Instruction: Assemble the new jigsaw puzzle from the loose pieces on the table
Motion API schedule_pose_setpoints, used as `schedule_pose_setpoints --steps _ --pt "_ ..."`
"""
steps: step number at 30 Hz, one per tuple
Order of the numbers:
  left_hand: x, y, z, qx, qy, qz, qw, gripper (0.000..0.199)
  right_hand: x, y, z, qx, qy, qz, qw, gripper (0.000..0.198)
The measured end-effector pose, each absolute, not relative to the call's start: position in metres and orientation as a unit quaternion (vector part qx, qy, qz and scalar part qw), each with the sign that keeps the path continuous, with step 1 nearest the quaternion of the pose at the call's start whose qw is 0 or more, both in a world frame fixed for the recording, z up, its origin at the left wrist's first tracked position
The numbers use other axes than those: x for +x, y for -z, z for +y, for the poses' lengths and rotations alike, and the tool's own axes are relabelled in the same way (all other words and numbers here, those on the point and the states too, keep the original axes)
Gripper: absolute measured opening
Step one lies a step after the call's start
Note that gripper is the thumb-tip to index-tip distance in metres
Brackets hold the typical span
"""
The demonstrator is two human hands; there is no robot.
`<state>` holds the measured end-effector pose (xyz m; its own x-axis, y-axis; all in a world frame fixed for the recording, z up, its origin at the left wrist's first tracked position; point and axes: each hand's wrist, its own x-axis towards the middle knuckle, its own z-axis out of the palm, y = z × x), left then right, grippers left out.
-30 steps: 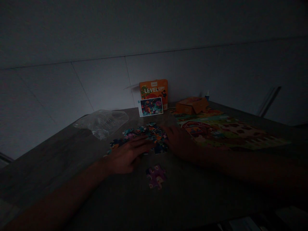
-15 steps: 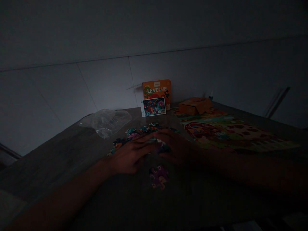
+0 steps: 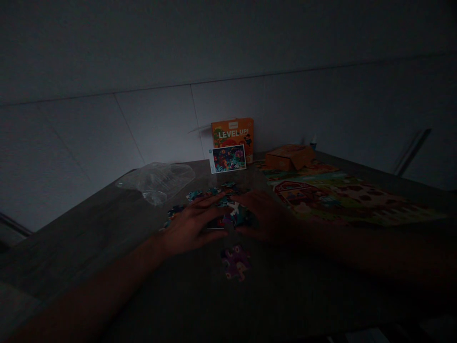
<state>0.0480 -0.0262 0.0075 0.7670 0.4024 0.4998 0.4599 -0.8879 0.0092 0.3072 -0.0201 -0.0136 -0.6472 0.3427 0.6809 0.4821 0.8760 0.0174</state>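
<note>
Currently, with each grip spread open, the left hand (image 3: 194, 223) and right hand (image 3: 266, 215) flank puzzle pieces (image 3: 235, 209) on the surface (image 3: 171, 300), where careless sweeping could displace the nearer purple section (image 3: 235, 263)

Dim room; pale panelled wall (image 3: 157, 124) behind dark, seemingly grey table (image 3: 89, 219).

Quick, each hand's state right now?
Left hand: open, spread over the puzzle pieces.
Right hand: also at the puzzle pieces; too dark to tell whether it holds one.
</note>
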Motion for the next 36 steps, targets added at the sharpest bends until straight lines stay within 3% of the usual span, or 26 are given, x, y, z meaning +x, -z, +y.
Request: schedule_pose_setpoints --steps 5,16,27,36 --pt "0.0471 -0.0074 -0.0246 -0.926 0.3 -0.227 0.042 0.034 0.3079 0.0152 -0.0177 -0.181 0.099 -0.909 0.361 0.049" --pt "0.0454 -0.0058 -0.0266 -0.928 0.286 -0.238 -0.025 0.031 0.3078 0.0181 -0.0144 -0.14 0.101 -0.891 0.419 0.029" --pt "0.0464 -0.0033 -0.0272 -0.912 0.306 -0.264 -0.066 0.016 0.3053 0.0149 -0.0186 -0.14 0.091 -0.903 0.396 0.023" --pt "0.0493 -0.0072 -0.0221 -0.877 0.299 -0.376 -0.018 0.025 0.3043 0.0156 -0.0144 -0.309 0.027 -0.883 0.352 0.02"
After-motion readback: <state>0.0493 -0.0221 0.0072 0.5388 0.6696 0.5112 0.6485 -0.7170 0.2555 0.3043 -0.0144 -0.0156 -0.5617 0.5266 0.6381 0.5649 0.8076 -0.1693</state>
